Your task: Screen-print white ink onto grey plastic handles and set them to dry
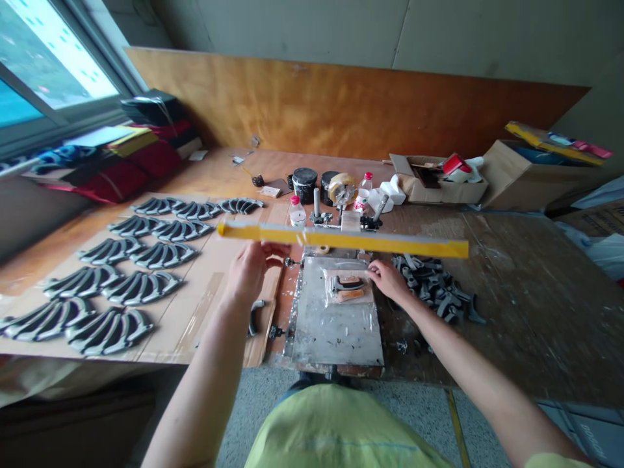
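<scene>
Both bare forearms reach forward over the desk (pixel 526 305), the left straighter, the right slanting inward. Between them lies a metal plate (pixel 336 338), and at its far part sits a clear-filmed fixture (pixel 331 299) with a grey curved handle (pixel 348 286) in it. The right hand (pixel 389 279) is palm down at the fixture's right edge, fingertips drawn together; whether they pinch anything I cannot tell. To its right lies a heap of loose grey handles (pixel 439 292). The left hand (pixel 253 265) is bent at the knuckles, left of the plate, its fingers partly behind a yellow bar (pixel 365 242); its grasp cannot be made out either. Fanned grey handles (pixel 141 287) lie in rows on a cardboard sheet (pixel 209 286).

Beyond stand a red-capped bottle (pixel 297 213), then a black bucket (pixel 305 186), its contents unclear. Farther right, an open carton (pixel 446 192) holds a red-and-white container (pixel 457 168) among jumbled items; a taller carton (pixel 524 182) carries a yellow-edged stack (pixel 556 144).
</scene>
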### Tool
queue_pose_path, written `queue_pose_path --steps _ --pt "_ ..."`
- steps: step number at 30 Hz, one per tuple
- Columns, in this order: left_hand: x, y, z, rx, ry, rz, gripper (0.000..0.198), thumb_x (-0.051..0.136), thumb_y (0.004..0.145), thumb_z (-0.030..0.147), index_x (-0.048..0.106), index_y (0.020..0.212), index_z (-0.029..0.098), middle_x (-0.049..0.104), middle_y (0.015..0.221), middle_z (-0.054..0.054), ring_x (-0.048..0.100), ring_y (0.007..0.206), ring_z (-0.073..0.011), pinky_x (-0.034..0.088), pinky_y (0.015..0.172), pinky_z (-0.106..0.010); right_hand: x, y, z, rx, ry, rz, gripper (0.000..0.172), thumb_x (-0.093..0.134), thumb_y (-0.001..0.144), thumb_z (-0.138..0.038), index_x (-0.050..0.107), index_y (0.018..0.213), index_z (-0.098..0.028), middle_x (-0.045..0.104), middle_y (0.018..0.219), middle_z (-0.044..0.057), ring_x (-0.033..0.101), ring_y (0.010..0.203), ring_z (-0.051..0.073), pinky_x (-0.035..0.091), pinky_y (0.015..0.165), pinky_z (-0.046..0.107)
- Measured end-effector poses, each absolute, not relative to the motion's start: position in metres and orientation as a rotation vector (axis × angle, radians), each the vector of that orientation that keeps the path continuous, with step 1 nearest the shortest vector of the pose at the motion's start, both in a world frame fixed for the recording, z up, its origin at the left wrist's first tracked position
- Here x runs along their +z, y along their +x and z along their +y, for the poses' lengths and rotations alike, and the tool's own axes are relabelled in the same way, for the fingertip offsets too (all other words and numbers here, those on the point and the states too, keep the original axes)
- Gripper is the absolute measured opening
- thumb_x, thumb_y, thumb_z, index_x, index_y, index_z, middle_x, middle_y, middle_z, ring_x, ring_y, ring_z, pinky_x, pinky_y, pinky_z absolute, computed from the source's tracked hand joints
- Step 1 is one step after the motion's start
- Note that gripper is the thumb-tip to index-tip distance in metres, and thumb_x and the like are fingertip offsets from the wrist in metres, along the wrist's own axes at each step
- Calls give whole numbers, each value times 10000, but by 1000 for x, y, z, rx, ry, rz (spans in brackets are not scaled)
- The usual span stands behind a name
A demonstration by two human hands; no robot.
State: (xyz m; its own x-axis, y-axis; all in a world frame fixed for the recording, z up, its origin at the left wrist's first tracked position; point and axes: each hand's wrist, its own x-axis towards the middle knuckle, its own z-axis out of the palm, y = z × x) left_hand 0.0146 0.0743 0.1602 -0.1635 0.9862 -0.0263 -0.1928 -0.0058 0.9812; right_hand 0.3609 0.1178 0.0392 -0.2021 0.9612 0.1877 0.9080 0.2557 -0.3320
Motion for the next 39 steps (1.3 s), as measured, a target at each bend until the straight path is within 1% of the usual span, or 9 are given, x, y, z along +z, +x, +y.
queue_pose_path --steps 3,7,12,14,17,23,27,32,39 --pt "174 21 98 1418 988 1172 491 464 862 629 613 915 163 679 759 -47 636 668 -135 468 552 -211 12 346 93 361 -1610 -2289 202 656 856 -306 629 1032 -211 675 993 45 625 930 204 478 802 309" --pt "144 31 84 1431 869 1238 542 487 843 663 567 1117 202 707 848 -43 653 685 -130 472 549 -200 6 332 85 387 -1551 -2374 189 685 830 -187 631 1009 -217 623 1013 47 578 1006 205 448 875 340" --pt "64 76 7 709 642 1209 656 618 766 668 611 1156 140 710 1091 -187 710 845 -253 548 572 -293 35 299 51 283 -1393 -2416 93 631 882 -191 637 975 -204 604 959 57 544 954 210 449 849 343" --pt "45 92 -19 736 497 1184 603 609 784 654 619 1122 154 698 1134 -181 708 928 -269 571 627 -314 42 276 26 215 -1230 -2501 102 561 923 -199 646 980 -206 606 919 64 537 936 217 448 838 351" --pt "30 89 -36 895 397 1223 496 636 795 589 626 1050 163 725 1024 -133 722 865 -231 551 588 -262 38 262 5 219 -1032 -2584 186 484 961 -203 647 1048 -222 628 898 51 550 897 205 451 826 344" --pt "-12 -24 -49 1195 278 1724 300 560 877 481 546 888 181 684 750 -35 699 657 -161 548 568 -243 -6 362 33 237 -1738 -2269 187 474 944 -165 656 951 -207 660 955 67 606 916 205 467 799 313" --pt "-39 -93 -77 1227 85 2037 283 442 941 412 564 902 160 688 759 -72 680 618 -156 560 566 -264 -39 407 48 208 -2127 -2286 139 537 913 -245 631 1001 -191 637 996 88 612 944 239 456 728 319" --pt "-60 -113 -89 1179 -37 2169 319 422 947 394 581 858 132 692 737 -107 659 582 -165 562 529 -275 -53 401 42 186 -2283 -2341 205 512 907 -208 585 1094 -165 614 1034 112 614 932 221 425 682 302" --pt "-69 -125 -80 889 123 2269 418 412 922 462 579 670 173 672 662 -106 670 625 -204 562 543 -291 -62 404 48 133 -2253 -2344 194 494 879 -139 587 1048 -162 606 990 110 618 880 207 404 673 290"
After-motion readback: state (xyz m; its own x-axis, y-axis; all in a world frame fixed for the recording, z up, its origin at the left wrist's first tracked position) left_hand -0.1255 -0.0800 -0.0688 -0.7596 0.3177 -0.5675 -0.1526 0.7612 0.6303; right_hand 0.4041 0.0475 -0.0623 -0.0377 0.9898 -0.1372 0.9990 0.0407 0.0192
